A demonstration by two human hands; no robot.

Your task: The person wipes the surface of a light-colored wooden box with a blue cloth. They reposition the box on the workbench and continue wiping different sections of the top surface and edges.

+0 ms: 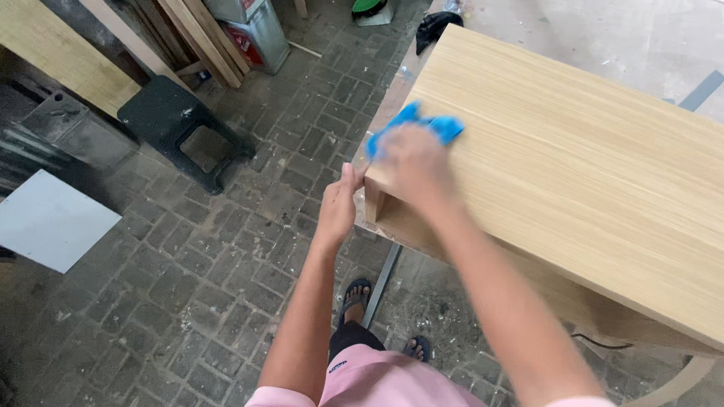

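Two bare hands at the near corner of a pale wooden cabinet [573, 181] — one braces, one presses a blue cloth [422, 126].

Far left of the hands lie a grey panel [49, 218] and a black plastic stool [185, 136] on the brick floor [226, 286]. The left hand [337, 207] rests flat and open-fingered against the cabinet's corner edge, grasping nothing. Just right of it, the right hand [415, 167] — blurred — lies palm-down on the cloth, which sits on the top panel beneath and beyond the fingers; how far the fingers curl cannot be told. Risk, as judged: the cloth could slide off the corner if pressed outward, and the bracing fingers could catch on the edge. The open compartment below the grip shows nothing inside; a metal can [256, 34] stands far off, contents hidden.
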